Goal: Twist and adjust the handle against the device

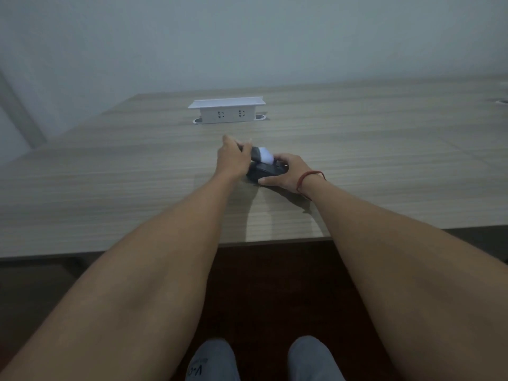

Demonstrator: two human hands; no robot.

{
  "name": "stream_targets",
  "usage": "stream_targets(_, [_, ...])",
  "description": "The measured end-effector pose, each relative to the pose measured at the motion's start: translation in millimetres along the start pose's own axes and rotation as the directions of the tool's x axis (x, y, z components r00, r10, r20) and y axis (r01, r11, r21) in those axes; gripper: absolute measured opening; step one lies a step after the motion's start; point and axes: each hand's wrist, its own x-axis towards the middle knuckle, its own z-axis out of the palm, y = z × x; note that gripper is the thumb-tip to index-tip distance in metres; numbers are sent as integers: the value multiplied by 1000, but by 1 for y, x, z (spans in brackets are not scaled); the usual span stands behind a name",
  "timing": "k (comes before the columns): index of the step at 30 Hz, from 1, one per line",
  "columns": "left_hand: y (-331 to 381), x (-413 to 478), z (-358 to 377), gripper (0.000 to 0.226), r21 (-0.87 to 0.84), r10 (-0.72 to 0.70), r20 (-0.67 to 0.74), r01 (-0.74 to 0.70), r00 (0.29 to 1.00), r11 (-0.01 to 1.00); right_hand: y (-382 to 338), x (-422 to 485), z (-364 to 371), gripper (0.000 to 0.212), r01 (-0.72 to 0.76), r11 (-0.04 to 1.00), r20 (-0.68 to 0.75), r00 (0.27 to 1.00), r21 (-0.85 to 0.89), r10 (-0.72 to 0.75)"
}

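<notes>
Gripping: left hand (232, 158) curls round the raised lid end of a small dark device (261, 171); right hand (286, 174) clasps its base at 4 o'clock. White roll (266, 156) sits between. Device rests mid-table (110, 188). Judged light, rigid plastic, hinge delicate; hold by the body sides. Socket box (228, 112) at 12 o'clock, well apart.
</notes>
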Motion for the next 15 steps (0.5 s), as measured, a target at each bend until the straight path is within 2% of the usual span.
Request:
stream_targets(3, [3,5,-9,23,43,-22,-89,26,996,999,0,0,1,78,-15,1000,-5,1000,2,15])
stream_targets(6, [9,7,-11,22,-55,-31,32,32,999,998,-1,0,1,74,-2,1000,-5,1000,0,2])
stream_targets(8, [11,9,-6,29,35,-26,142,21,990,999,-1,0,1,69,5,1000,-2,1000,-8,-5])
stream_targets(11, [26,10,-10,36,197,-8,134,-18,991,980,-2,-2,2,74,0,1000,-4,1000,-29,0])
stream_targets(15, [32,13,-12,48,184,-6,167,-25,986,983,-4,-3,0,68,4,998,4,1000,-56,-4])
